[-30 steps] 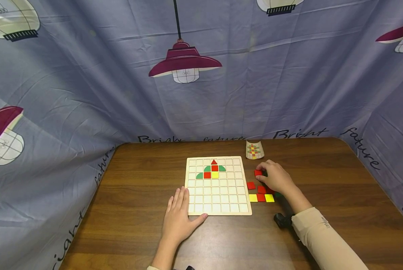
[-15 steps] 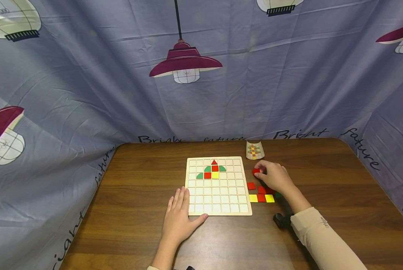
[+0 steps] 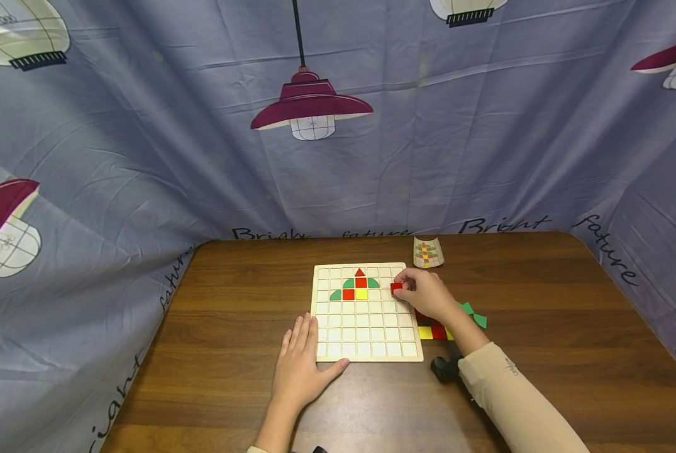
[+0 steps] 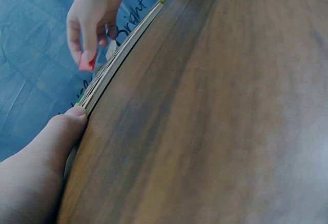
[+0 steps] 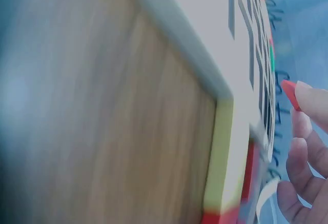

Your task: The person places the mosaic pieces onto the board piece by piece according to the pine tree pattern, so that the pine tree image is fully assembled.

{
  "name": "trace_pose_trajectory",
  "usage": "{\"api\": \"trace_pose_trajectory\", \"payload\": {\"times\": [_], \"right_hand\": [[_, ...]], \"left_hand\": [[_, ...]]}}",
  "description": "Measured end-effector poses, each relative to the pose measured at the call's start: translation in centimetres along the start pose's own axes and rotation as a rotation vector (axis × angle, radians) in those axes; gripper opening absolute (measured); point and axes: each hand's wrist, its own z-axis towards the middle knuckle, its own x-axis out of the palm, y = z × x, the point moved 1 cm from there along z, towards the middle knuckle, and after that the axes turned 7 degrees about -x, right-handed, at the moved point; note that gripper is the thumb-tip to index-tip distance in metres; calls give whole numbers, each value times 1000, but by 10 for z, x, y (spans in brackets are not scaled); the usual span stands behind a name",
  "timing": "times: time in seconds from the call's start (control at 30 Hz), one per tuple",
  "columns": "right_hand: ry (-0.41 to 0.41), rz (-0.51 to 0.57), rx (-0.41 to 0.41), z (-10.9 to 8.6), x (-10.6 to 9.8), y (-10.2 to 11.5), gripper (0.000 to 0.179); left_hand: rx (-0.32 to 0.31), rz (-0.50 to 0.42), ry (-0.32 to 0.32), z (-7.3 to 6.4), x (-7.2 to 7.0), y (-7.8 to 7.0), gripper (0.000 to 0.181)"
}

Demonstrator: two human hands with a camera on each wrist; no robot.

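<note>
Curtain lettering: "Bright", "fature"; sleeve print too tiny to read. My right hand palm-down, pinching red tile over grid board near right edge. Left hand flat, thumb spread, at board's near-left corner.

wall: creased bluish curtain (printed lamps) | furniture: brown table
</note>
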Motion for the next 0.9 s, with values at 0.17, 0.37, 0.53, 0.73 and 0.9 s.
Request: {"api": "trace_pose_trajectory", "payload": {"times": [0.17, 0.37, 0.53, 0.73, 0.9], "right_hand": [[19, 3, -11, 7, 15, 12, 15], [26, -63, -32, 12, 27, 20, 13], [23, -101, -38, 13, 32, 23, 11], [13, -155, -64, 13, 36, 23, 10], [18, -172, -87, 13, 37, 25, 10]], "left_hand": [[0, 6, 3, 0, 0, 0, 109], [3, -3, 1, 1, 0, -1, 109], [6, 2, -4, 1, 1, -1, 109], [5, 3, -5, 1, 1, 0, 109], [1, 1, -6, 1, 1, 0, 109]]}}
